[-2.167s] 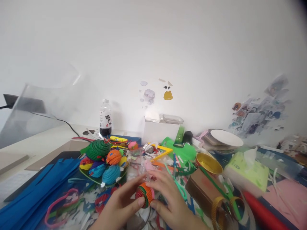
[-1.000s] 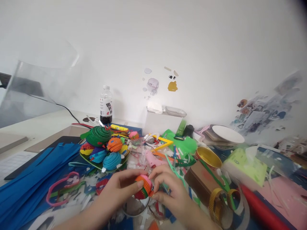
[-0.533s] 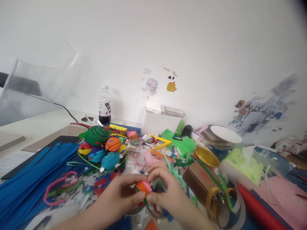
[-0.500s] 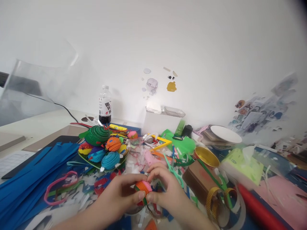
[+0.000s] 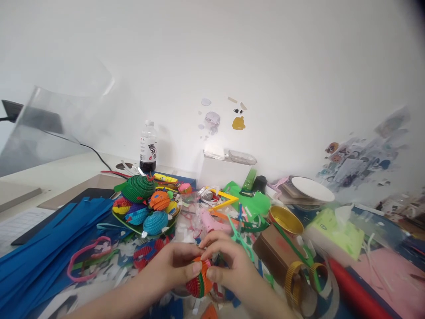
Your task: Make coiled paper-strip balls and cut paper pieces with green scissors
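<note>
Left hand [image 5: 171, 269] and right hand [image 5: 232, 271] both grasp one small ribbed paper ball in orange, red and green bands [image 5: 199, 283]. Its position is low centre, just above the littered blue table mat [image 5: 40, 248]; thumbs and fingertips pinch it from opposite sides.

One clear plastic bottle [image 5: 148, 146] stands at the wall. Its black label carries white Chinese characters, which are not fully legible.

Two gold corrugated paper rings [image 5: 303, 278] lie right of the hands, beside one gold foil bowl [image 5: 285, 219].
</note>
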A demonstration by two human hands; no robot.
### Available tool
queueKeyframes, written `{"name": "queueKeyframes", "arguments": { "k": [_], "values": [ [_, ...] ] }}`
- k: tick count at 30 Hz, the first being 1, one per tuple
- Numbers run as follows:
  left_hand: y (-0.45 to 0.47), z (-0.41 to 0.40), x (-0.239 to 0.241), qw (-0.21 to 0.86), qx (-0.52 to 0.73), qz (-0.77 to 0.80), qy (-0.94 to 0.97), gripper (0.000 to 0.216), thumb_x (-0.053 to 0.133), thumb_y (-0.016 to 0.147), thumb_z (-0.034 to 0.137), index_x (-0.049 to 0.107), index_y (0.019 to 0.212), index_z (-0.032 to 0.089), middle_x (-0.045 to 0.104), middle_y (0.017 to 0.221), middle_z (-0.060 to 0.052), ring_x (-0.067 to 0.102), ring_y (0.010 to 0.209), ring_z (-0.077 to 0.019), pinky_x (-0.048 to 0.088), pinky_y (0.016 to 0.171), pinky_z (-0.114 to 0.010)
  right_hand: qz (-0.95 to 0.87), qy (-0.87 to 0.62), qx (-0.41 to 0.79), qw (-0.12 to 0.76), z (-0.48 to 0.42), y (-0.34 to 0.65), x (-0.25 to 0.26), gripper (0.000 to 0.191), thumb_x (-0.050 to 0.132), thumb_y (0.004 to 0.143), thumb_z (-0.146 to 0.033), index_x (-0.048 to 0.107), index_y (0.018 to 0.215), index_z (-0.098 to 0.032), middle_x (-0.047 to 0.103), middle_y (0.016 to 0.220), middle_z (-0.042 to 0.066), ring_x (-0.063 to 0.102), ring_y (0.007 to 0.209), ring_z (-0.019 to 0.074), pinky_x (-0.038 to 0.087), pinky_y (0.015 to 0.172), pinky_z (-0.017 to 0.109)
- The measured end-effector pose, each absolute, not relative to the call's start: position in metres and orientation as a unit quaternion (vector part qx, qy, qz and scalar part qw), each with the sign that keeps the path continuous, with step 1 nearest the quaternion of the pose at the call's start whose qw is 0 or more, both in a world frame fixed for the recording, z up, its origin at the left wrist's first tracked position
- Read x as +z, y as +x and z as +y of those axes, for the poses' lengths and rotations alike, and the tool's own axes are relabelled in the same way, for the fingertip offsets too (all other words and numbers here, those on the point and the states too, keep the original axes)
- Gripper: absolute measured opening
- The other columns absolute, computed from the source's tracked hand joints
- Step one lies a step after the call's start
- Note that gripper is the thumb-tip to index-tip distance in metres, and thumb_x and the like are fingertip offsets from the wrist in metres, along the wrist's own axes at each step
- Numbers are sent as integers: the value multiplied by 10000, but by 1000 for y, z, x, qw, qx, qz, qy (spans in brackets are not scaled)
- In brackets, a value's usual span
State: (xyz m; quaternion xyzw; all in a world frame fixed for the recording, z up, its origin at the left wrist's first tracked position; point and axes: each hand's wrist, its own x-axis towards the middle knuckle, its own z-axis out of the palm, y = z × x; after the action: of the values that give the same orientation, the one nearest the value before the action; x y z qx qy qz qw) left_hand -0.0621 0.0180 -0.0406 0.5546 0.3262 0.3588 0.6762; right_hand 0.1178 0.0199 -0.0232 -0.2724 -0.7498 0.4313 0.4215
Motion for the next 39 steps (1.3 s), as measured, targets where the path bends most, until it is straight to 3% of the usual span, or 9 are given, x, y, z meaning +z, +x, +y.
{"name": "queueKeyframes", "arguments": {
  "k": [4,11,20,28,34,39],
  "values": [
    [-62,21,-44,667,363,333,558,435,695,618,481,690,890,141,715,856,-57,636,832,-223,465,735,-273,-770,-301,383,412,20,117,-22,210,657,735,-422,678,809,-227,600,990,60,561,963,202,423,876,362],
    [-59,24,-51,698,404,362,468,597,736,565,490,570,1049,184,684,995,-102,639,890,-244,485,773,-341,-817,-296,309,387,15,117,-23,227,538,855,-304,597,1071,-269,594,1107,42,498,1076,190,389,937,357],
    [-52,20,-42,639,482,331,499,507,776,491,485,665,874,171,676,968,-101,553,1049,-297,394,944,-426,-801,-348,181,452,7,103,-31,187,585,803,-251,567,987,-225,617,995,48,540,956,199,430,868,335],
    [-53,12,-38,709,479,352,378,456,723,604,464,652,964,195,688,967,-68,625,918,-239,507,783,-336,-833,-300,148,441,12,116,-27,447,523,830,-455,478,1214,-232,567,1178,75,510,1082,210,414,925,323],
    [-49,12,-40,722,482,321,379,480,727,580,489,653,942,183,689,796,-28,631,647,-179,528,583,-294,-831,-297,121,455,15,115,-31,353,534,842,-389,538,1160,-234,619,1086,69,551,997,202,443,877,331],
    [-52,12,-39,681,440,331,482,503,703,618,482,627,1003,168,663,702,-9,590,584,-142,493,618,-261,-810,-295,144,486,12,113,-26,263,551,829,-399,579,1023,-222,633,990,55,571,918,182,461,813,300]
  ]
}}
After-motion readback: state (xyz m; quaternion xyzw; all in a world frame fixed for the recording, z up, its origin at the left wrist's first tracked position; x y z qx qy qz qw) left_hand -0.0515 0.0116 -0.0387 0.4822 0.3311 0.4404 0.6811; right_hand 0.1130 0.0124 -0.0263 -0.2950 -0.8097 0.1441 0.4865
